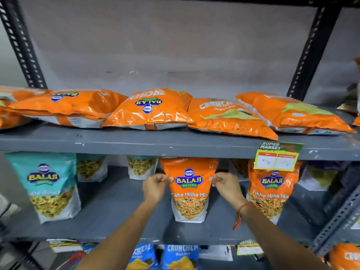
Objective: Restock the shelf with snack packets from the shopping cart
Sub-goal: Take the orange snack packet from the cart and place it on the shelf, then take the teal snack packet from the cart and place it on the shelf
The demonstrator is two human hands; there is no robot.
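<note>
An orange Tikha Mitha Mix packet (190, 191) stands upright on the middle shelf (120, 217). My left hand (155, 187) pinches its left edge near the top. My right hand (224, 185) pinches its right edge at the same height. A second orange Tikha Mitha Mix packet (271, 193) stands just to the right. A teal Balaji packet (48, 184) stands at the left of the same shelf. The shopping cart is out of view.
Several orange Crunchem bags (150, 110) lie flat on the upper shelf (136, 142). A price tag (277, 156) hangs from that shelf's edge. More packets (142, 166) stand at the back of the middle shelf. Blue Crunchem bags (180, 257) sit below. Black slotted uprights (21, 43) frame the rack.
</note>
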